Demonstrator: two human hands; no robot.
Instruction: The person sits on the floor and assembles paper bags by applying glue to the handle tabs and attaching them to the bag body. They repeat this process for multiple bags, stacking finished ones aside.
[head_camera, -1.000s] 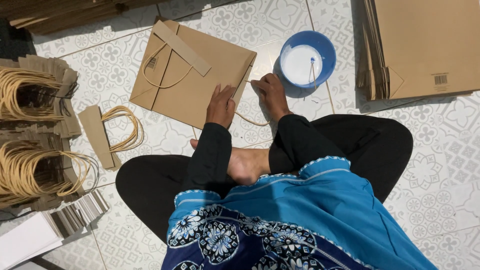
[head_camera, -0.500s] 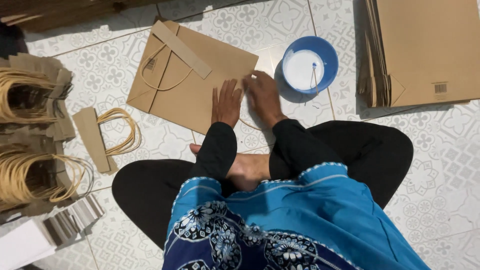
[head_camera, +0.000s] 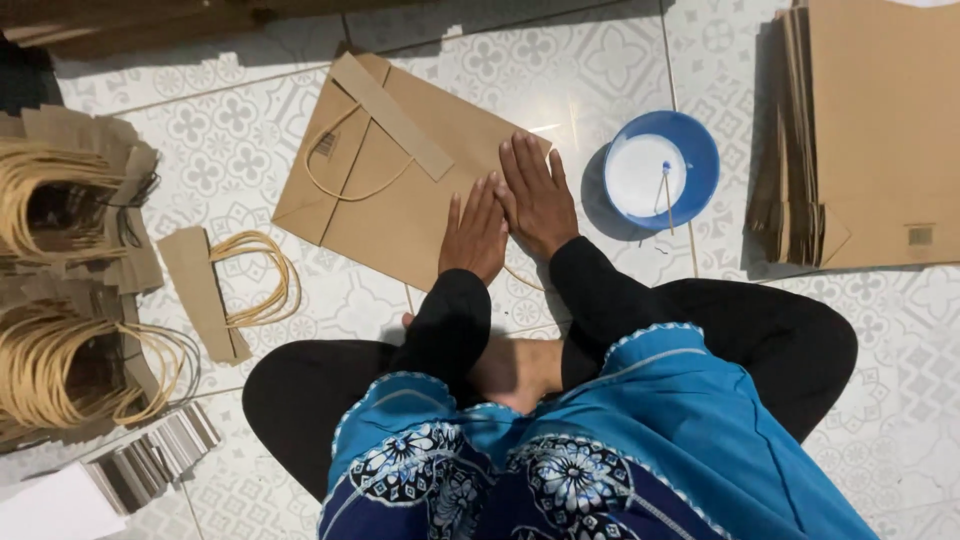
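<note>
Flat palms — left hand (head_camera: 474, 235) | right hand (head_camera: 538, 198) | paper bag (head_camera: 380, 180) — tiled floor (head_camera: 600, 70)

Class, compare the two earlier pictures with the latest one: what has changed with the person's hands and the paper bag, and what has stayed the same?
Both hands slid forward up the flat brown paper bag. The left hand and right hand were apart near its closer edge; now they lie flat, side by side, palms down on it. Neither grasps anything. The bag, the blue bowl, the loose handle strip and the bag stack lie as before.
</note>
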